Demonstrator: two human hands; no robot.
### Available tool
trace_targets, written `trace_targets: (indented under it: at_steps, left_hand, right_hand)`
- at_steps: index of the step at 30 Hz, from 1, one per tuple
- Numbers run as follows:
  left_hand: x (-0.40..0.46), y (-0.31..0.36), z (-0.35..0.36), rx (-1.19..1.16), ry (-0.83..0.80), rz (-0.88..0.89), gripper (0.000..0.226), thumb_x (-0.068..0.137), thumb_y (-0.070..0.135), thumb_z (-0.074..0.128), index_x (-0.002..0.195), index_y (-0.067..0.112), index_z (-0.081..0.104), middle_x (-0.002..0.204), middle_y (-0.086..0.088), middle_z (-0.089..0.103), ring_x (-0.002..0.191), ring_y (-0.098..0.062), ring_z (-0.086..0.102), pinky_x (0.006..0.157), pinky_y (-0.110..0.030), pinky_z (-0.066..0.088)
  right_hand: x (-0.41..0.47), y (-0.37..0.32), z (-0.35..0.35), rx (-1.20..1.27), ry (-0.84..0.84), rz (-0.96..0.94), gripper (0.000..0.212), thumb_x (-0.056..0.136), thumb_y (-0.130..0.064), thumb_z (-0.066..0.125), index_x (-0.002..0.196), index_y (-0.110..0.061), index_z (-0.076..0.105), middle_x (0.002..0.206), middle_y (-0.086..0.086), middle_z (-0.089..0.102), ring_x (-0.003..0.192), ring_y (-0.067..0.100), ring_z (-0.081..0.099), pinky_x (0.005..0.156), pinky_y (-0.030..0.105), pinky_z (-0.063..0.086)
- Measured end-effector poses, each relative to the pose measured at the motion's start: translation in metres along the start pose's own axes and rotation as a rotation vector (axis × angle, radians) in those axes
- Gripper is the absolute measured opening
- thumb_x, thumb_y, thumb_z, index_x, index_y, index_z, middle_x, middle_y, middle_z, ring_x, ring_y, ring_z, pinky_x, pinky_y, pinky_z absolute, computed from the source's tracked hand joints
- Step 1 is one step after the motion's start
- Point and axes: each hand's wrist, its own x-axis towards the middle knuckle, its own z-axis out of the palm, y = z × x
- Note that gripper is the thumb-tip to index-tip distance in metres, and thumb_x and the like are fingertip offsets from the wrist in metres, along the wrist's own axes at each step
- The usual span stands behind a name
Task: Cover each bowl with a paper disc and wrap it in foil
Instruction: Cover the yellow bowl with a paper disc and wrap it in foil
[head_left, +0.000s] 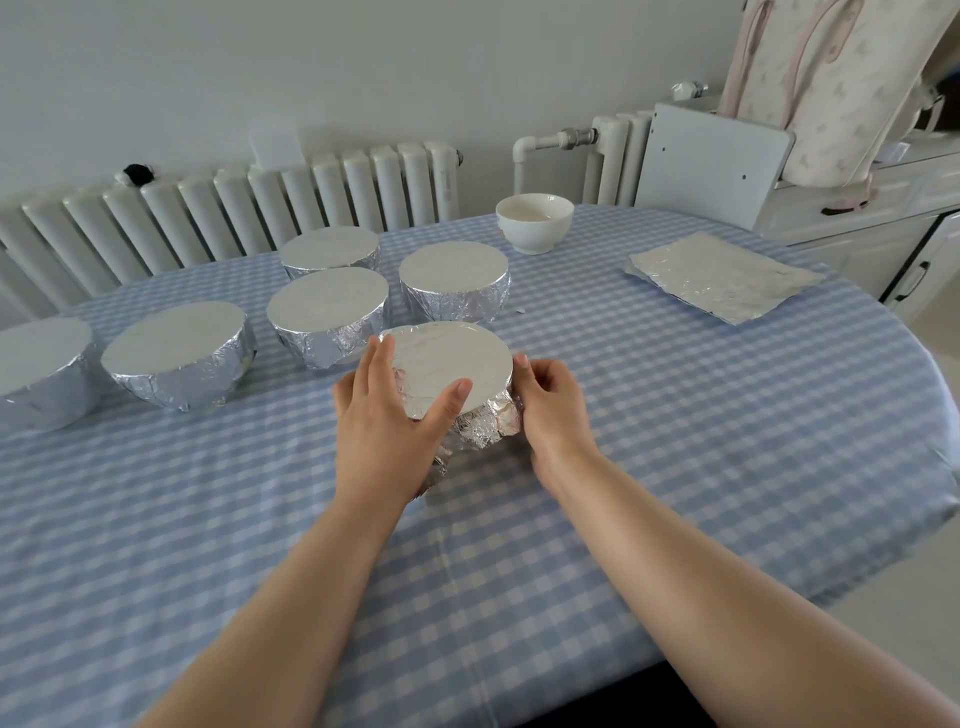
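From the head view, the bowl (449, 374) sits mid-table between both hands, equally near each; the left hand (387, 415) lies flat against its foil (483, 428), thumb on top; the right hand (553, 402) seemingly pinches the foil's right side; its round top faces up.

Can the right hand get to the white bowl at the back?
Probably yes. The right hand is pressing foil on the near bowl and would have to let go first. Only bare tablecloth lies between it and the white bowl.
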Motion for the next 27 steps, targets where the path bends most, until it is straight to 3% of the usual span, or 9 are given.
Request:
trace_targets:
  at_steps: [7, 13, 18, 23, 27]
  left_hand:
    - [0.000, -0.003, 0.001, -0.010, 0.004, 0.002, 0.114, 0.068, 0.088, 0.043, 0.154, 0.015, 0.026, 0.160, 0.001, 0.028, 0.142, -0.018, 0.019, 0.110, -0.025, 0.019]
    - [0.001, -0.002, 0.002, -0.004, 0.001, -0.001, 0.115, 0.067, 0.090, 0.041, 0.153, 0.016, 0.028, 0.159, 0.001, 0.030, 0.141, -0.020, 0.021, 0.112, -0.032, 0.024]
    - [-0.001, 0.000, 0.001, -0.013, 0.003, -0.006, 0.111, 0.066, 0.083, 0.039, 0.153, 0.015, 0.028, 0.158, 0.000, 0.032, 0.141, -0.021, 0.021, 0.114, -0.037, 0.026]
    - [-0.001, 0.000, 0.001, -0.016, 0.002, -0.017, 0.113, 0.068, 0.090, 0.042, 0.153, 0.016, 0.028, 0.158, 0.001, 0.032, 0.140, -0.019, 0.020, 0.113, -0.038, 0.027]
    - [-0.001, 0.001, 0.000, -0.023, 0.000, -0.028, 0.114, 0.065, 0.084, 0.041, 0.154, 0.014, 0.027, 0.158, 0.000, 0.032, 0.140, -0.018, 0.019, 0.115, -0.042, 0.028]
  right_hand:
    - [0.004, -0.001, 0.003, -0.006, 0.006, 0.039, 0.014, 0.100, -0.021, 0.056, 0.086, -0.018, 0.058, 0.079, -0.002, 0.064, 0.066, 0.009, 0.057, 0.058, 0.022, 0.048]
    - [0.005, -0.005, 0.004, -0.053, 0.004, 0.080, 0.013, 0.100, -0.020, 0.055, 0.088, -0.020, 0.056, 0.081, -0.003, 0.063, 0.066, 0.009, 0.057, 0.054, 0.019, 0.045]
    - [0.006, -0.008, 0.005, -0.092, -0.011, 0.128, 0.003, 0.101, -0.018, 0.052, 0.101, -0.018, 0.055, 0.090, -0.002, 0.062, 0.067, 0.008, 0.057, 0.049, 0.019, 0.043]
    - [0.007, -0.014, 0.004, -0.269, -0.053, 0.062, 0.011, 0.101, -0.010, 0.045, 0.107, -0.015, 0.054, 0.083, -0.005, 0.055, 0.066, 0.007, 0.052, 0.039, 0.010, 0.038]
    - [0.014, -0.023, 0.000, -0.504, -0.127, 0.037, 0.011, 0.099, -0.014, 0.047, 0.104, -0.015, 0.057, 0.083, -0.005, 0.057, 0.068, 0.008, 0.052, 0.043, 0.014, 0.039]
